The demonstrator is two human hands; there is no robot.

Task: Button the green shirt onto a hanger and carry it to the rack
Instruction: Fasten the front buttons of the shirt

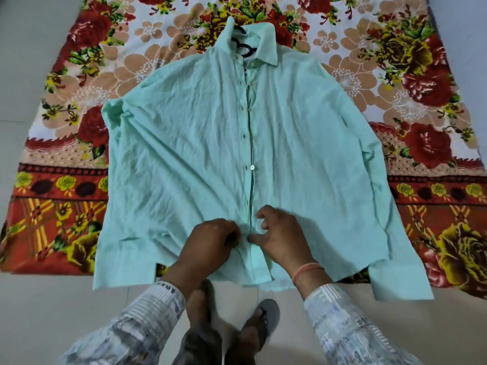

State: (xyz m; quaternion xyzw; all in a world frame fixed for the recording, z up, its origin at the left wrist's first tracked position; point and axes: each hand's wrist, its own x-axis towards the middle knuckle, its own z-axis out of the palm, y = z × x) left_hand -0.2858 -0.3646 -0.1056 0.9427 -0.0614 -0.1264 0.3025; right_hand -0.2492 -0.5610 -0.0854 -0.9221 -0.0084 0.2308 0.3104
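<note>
The pale green shirt lies flat, front up, on a floral blanket, collar far from me and sleeves spread to both sides. A dark hanger shows inside the open collar; the rest of it is hidden under the cloth. One white button is visible halfway down the placket. My left hand pinches the left placket edge near the hem, fingers curled. My right hand pinches the right placket edge just beside it, thumb and fingers curled on the fabric. The two hands almost touch at the placket.
The red, orange and white floral blanket covers the floor under the shirt. Pale tiled floor lies around it and below the hem. My feet in sandals stand just below the shirt's hem. No rack is in view.
</note>
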